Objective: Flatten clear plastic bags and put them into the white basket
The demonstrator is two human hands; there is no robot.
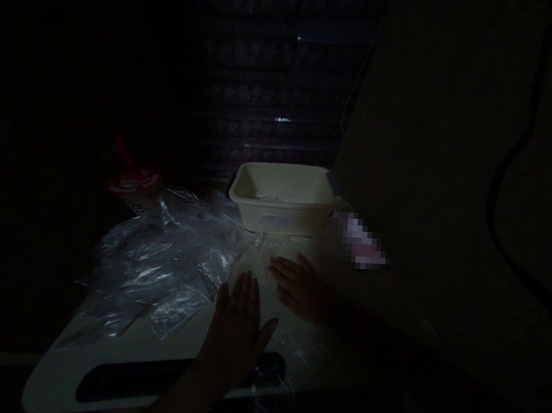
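In dim light my left hand lies palm down on a pale board, its fingers stretched forward and the thumb apart. My right hand reaches in from the right, also palm down with fingers extended. Under and between the fingertips seems to lie thin clear plastic, though the darkness makes this hard to tell. A loose heap of clear plastic bags spreads over the board to the left of my left hand. Beyond both hands stands a cream plastic basin with dark handles and a little clear plastic inside.
A cup with a red lid and a red straw stands behind the bags at left. Right of the basin lies a blurred pink-and-white item. A dark slot runs along the board's near edge. Dark corrugated sheeting rises behind.
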